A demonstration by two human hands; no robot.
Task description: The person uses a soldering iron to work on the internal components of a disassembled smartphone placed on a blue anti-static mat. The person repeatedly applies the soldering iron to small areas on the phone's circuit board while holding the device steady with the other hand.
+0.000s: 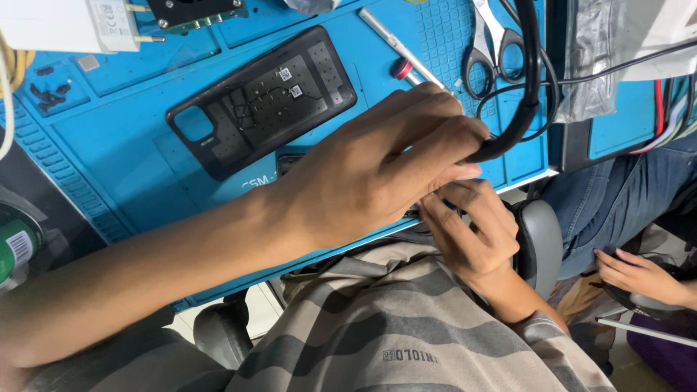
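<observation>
My left hand (377,167) reaches over the blue work mat (123,138), fingers pinched on the end of a thick black cable (524,101) that curves up to the top edge. Just below it, at the mat's near edge, my right hand (472,236) curls around a dark phone (285,162). The left hand hides most of that phone. A black phone back cover (261,101) lies inside-up on the mat, to the left of my hands.
A screwdriver (396,43) with a red cap and scissors (494,51) lie at the mat's far side. A white charger (72,22) sits top left, a green can (14,247) at the left edge. Another person's hand (639,276) and jeans are at right.
</observation>
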